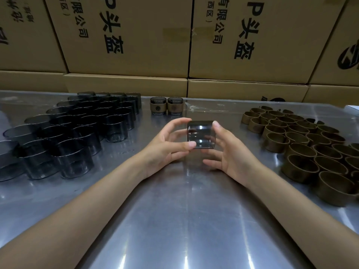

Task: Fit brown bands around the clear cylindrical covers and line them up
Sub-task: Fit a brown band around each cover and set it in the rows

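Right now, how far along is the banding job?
Early. Done: two banded covers stand side by side at the back of the table. In hand: the left hand and right hand share a grip on one bare clear cover, no band on it yet. Left: a large group of unbanded covers on the left and a pile of loose brown bands on the right.
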A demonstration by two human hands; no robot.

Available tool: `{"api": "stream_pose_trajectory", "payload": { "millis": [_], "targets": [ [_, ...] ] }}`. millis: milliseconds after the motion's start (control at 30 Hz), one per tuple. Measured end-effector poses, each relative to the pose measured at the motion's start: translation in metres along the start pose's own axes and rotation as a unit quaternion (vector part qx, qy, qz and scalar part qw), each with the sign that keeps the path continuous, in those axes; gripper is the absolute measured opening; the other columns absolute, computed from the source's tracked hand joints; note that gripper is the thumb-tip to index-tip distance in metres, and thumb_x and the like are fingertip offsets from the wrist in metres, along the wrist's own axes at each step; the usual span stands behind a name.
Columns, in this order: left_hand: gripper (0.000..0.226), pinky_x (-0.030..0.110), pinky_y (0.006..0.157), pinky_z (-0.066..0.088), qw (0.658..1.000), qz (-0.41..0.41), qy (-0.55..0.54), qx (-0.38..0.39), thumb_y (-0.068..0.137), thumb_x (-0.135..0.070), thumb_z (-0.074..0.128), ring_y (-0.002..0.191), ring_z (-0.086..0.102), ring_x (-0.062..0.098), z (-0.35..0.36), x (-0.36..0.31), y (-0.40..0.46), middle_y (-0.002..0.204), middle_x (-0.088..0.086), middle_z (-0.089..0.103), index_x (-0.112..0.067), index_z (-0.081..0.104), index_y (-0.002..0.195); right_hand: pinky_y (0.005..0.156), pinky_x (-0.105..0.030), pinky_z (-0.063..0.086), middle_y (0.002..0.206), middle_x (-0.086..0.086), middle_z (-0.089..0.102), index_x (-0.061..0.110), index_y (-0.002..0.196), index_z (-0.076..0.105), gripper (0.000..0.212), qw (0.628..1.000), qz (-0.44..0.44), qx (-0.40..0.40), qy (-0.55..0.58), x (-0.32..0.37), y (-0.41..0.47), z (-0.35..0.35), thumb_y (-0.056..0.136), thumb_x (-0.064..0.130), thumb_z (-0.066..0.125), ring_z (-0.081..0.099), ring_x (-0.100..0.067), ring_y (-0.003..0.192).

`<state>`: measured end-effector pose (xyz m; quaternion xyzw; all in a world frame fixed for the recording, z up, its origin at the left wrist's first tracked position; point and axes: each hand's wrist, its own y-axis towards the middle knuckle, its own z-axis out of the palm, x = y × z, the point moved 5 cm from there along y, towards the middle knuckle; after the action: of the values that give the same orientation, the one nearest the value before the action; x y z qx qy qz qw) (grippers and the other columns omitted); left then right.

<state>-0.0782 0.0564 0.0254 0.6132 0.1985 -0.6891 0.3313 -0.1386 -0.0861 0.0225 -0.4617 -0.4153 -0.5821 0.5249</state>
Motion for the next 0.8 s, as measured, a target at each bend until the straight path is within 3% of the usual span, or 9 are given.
{"api": "stream_pose_trajectory", "payload": {
  "millis": [100,200,300,367,433,533,633,700,800],
  "targets": [
    [0.069,0.022,0.082,0.054,1.0,0.004,0.012,0.004,0.071,-0.012,0.076,0.112,0.065,0.013,-0.0001,-0.0006,-0.0001,0.134,0.001,0.057,-0.035,0.052,0.13,0.065,-0.026,0.056,0.126,-0.001,0.064,0.025,0.125,0.06,0.06,1.0,0.007,0.01,0.009,-0.0001,0.0001,-0.0009,0.072,0.051,0.063,0.072,-0.014,0.09],
    [0.066,0.027,0.085,0.052,0.999,-0.014,0.033,-0.007,0.073,-0.03,0.075,0.11,0.066,0.017,0.0009,-0.0002,0.002,0.133,0.0,0.058,-0.043,0.048,0.132,0.071,-0.026,0.055,0.128,0.003,0.064,0.028,0.131,0.055,0.06,0.998,-0.002,0.035,0.048,0.0005,-0.0001,-0.0045,0.073,0.028,0.068,0.069,-0.02,0.103],
    [0.061,0.024,0.074,0.056,0.996,-0.051,0.058,-0.034,0.074,-0.061,0.07,0.098,0.071,0.022,0.0049,-0.0001,0.0051,0.124,-0.002,0.066,-0.039,0.053,0.129,0.084,-0.032,0.052,0.135,0.006,0.057,0.034,0.129,0.057,0.059,0.998,-0.023,0.047,0.047,0.0002,0.0011,-0.0074,0.08,0.003,0.063,0.065,-0.018,0.112],
    [0.061,0.022,0.069,0.056,0.995,-0.059,0.06,-0.056,0.068,-0.064,0.068,0.094,0.072,0.023,0.0033,0.0008,0.0068,0.119,-0.001,0.069,-0.035,0.059,0.121,0.091,-0.035,0.049,0.14,0.007,0.052,0.037,0.128,0.058,0.061,0.997,-0.028,0.052,0.044,-0.0001,0.0014,-0.0067,0.084,-0.005,0.058,0.064,-0.016,0.114],
    [0.055,0.022,0.07,0.056,0.996,-0.047,0.045,-0.057,0.07,-0.052,0.073,0.095,0.072,0.023,0.0003,0.0022,0.007,0.117,-0.001,0.07,-0.033,0.06,0.119,0.091,-0.036,0.049,0.14,0.006,0.051,0.037,0.13,0.056,0.061,0.997,-0.026,0.052,0.048,0.0002,0.0018,-0.0066,0.083,-0.001,0.06,0.063,-0.017,0.115],
    [0.045,0.025,0.081,0.056,0.999,0.003,0.023,-0.039,0.075,-0.021,0.078,0.105,0.069,0.019,-0.0009,0.0034,0.0048,0.117,-0.001,0.069,-0.031,0.062,0.115,0.075,-0.031,0.056,0.13,0.005,0.06,0.031,0.132,0.053,0.063,0.999,-0.002,0.022,0.037,-0.0002,0.0013,-0.0047,0.072,0.034,0.071,0.067,-0.02,0.107],
    [0.046,0.041,0.089,0.055,0.996,0.059,0.039,-0.048,0.069,-0.015,0.079,0.111,0.065,0.025,0.0005,0.0032,0.0028,0.124,0.005,0.063,-0.03,0.064,0.109,0.06,-0.027,0.056,0.106,0.008,0.069,0.028,0.116,0.06,0.051,0.999,0.012,-0.036,-0.029,-0.0022,0.0025,-0.0001,0.073,0.056,0.067,0.073,-0.015,0.089],
    [0.051,0.05,0.097,0.051,0.994,0.072,0.067,-0.057,0.063,-0.025,0.082,0.118,0.06,0.028,0.0019,0.0018,0.0012,0.129,0.008,0.059,-0.033,0.064,0.11,0.055,-0.025,0.054,0.1,0.007,0.069,0.027,0.11,0.06,0.033,0.997,0.014,-0.061,-0.046,-0.0038,0.0034,0.0002,0.087,0.05,0.061,0.073,-0.013,0.082],
    [0.06,0.047,0.101,0.048,0.991,0.053,0.103,-0.068,0.063,-0.041,0.08,0.123,0.057,0.02,0.0028,0.0017,0.0021,0.133,0.001,0.055,-0.04,0.058,0.119,0.06,-0.026,0.056,0.115,0.001,0.066,0.024,0.121,0.056,0.031,0.999,0.008,-0.038,0.008,-0.0034,0.0018,-0.0024,0.091,0.028,0.062,0.073,-0.018,0.087]
  ]
}}
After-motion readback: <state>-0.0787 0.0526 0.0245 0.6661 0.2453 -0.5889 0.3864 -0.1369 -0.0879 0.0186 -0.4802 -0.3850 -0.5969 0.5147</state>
